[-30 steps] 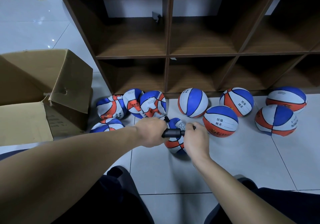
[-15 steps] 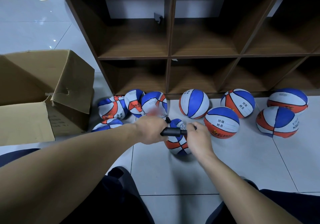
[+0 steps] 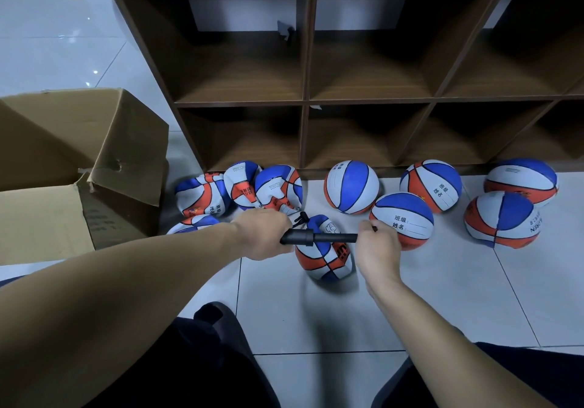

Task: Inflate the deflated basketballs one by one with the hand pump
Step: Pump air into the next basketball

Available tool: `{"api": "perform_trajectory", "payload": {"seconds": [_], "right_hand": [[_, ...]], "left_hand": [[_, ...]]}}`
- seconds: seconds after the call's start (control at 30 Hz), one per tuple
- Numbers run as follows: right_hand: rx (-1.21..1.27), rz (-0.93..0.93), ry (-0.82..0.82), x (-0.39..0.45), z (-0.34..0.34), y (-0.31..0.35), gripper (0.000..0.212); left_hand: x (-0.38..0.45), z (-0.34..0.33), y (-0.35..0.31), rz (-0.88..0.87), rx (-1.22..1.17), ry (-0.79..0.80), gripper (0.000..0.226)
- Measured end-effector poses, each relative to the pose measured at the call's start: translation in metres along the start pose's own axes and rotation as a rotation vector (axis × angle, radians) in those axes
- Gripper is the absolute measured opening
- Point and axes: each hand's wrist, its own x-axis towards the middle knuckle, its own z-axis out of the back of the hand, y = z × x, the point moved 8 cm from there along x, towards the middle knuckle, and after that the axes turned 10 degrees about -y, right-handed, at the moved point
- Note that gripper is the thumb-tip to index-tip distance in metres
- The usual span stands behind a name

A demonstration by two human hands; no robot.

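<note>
Left hand (image 3: 264, 234) grips hand pump (image 3: 316, 237) barrel; right hand (image 3: 377, 248) wraps the handle end. Pump's long axis runs 9-to-3 between hands, rod drawn out. Half-flat basketball (image 3: 322, 260) sits on floor (image 3: 442, 297) at 6 o'clock just under pump, about midway between the hands. Next: push handle toward 9.

Single head cam, wide-angle, fwd and down, close over hands, floor (image 3: 442, 297) and shelf (image 3: 305, 101).

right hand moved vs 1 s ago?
Yes. The right hand has pulled rightward, closer to the labelled ball on the floor, and more of the pump now shows left of it.
</note>
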Motion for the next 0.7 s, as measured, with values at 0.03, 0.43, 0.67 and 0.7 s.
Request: {"api": "perform_trajectory", "payload": {"seconds": [0.03,0.43,0.67,0.7], "right_hand": [[0.001,0.021,0.007,-0.004,-0.003,0.003,0.039],[-0.063,0.116,0.132,-0.031,-0.033,0.009,0.031],[-0.039,0.082,0.161,-0.029,-0.039,0.007,0.031],[-0.036,0.080,0.167,-0.028,-0.039,0.007,0.032]], "left_hand": [[-0.001,0.000,-0.003,0.000,-0.008,-0.004,0.029],[-0.002,0.006,-0.037,-0.051,-0.031,-0.023,0.035],[-0.001,0.007,-0.039,-0.074,-0.029,-0.012,0.036],[-0.001,0.007,-0.038,-0.079,-0.029,-0.010,0.036]]}}
